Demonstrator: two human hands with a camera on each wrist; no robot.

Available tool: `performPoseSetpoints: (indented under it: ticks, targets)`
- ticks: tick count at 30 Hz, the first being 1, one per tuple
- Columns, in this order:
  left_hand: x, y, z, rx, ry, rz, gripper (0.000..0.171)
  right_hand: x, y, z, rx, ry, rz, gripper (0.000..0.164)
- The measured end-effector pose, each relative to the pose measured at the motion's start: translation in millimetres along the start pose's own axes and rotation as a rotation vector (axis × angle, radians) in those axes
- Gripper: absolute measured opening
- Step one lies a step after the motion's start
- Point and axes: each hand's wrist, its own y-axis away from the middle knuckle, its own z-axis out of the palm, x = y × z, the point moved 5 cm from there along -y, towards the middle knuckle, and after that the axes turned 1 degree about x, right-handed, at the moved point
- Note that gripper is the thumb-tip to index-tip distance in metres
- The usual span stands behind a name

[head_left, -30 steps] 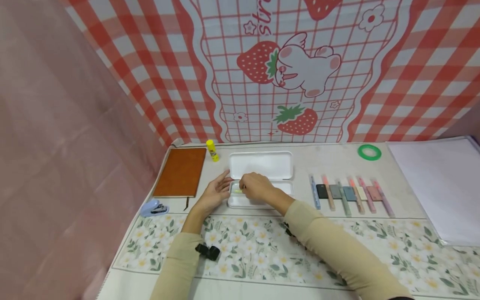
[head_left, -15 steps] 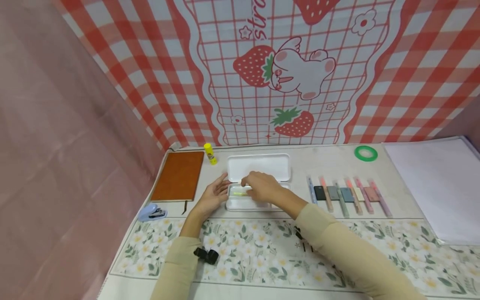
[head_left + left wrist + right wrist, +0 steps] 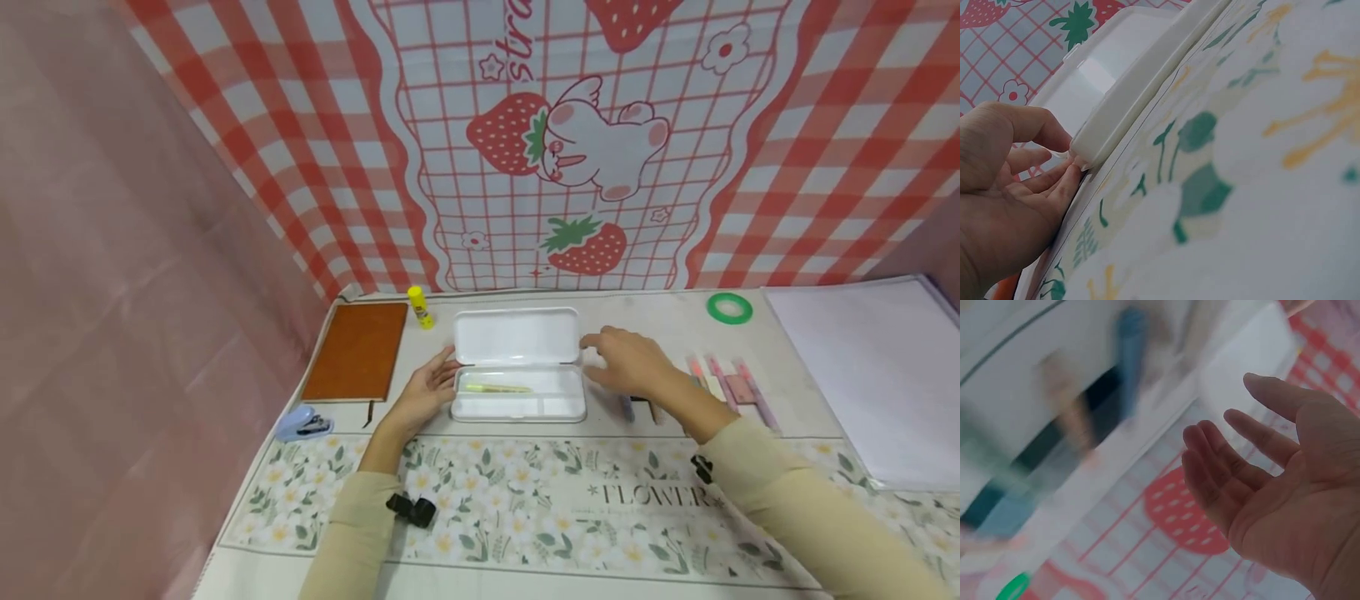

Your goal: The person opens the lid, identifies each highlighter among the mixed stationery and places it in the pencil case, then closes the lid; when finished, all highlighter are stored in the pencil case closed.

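Note:
A white pencil case (image 3: 487, 408) lies with its lid (image 3: 517, 336) raised in the head view. One yellow-green highlighter (image 3: 498, 388) rests in its rear compartment. My left hand (image 3: 423, 396) holds the case's left end; the left wrist view has thumb and fingertips meeting at the corner of the case (image 3: 1100, 134). Just right of the case, my right hand (image 3: 630, 362) hovers with nothing in it, fingers loosely bent in the right wrist view. Below it, a row of pastel markers (image 3: 759, 396) lies across small coloured blocks (image 3: 741, 389); the hand hides several of them.
To the left are a brown notebook (image 3: 358, 350), a light-blue stapler (image 3: 303, 424) and a yellow glue stick (image 3: 421, 307). Green tape (image 3: 729, 308) lies at the back right, beside a large white sheet (image 3: 862, 367). A floral runner (image 3: 517, 508) covers the front.
My right hand has left the inside of the case and moved right, to the near end of the marker row. The highlighter now lies uncovered. My left hand has stayed at the case.

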Motion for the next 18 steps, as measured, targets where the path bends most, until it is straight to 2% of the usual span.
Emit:
performPoseSetpoints:
  ticks: [4,9,13,18]
  targets:
    - [-1.2,0.1,-1.2,0.000,0.006,0.000,0.082,28,5,0,0.016,0.047,0.092,0.042]
    - [-4.1,-0.2,-1.9,0.000,0.018,-0.001,0.082,46,5,5,0.030,0.054,0.205,0.038]
    - [-3.7,-0.6,-1.0,0.006,0.026,0.002,0.082,53,2,13,0.014,0.021,0.243,0.027]
    - [-1.7,-0.3,-0.7,0.008,0.022,0.009,0.082,54,-3,23,-0.008,0.038,0.253,0.030]
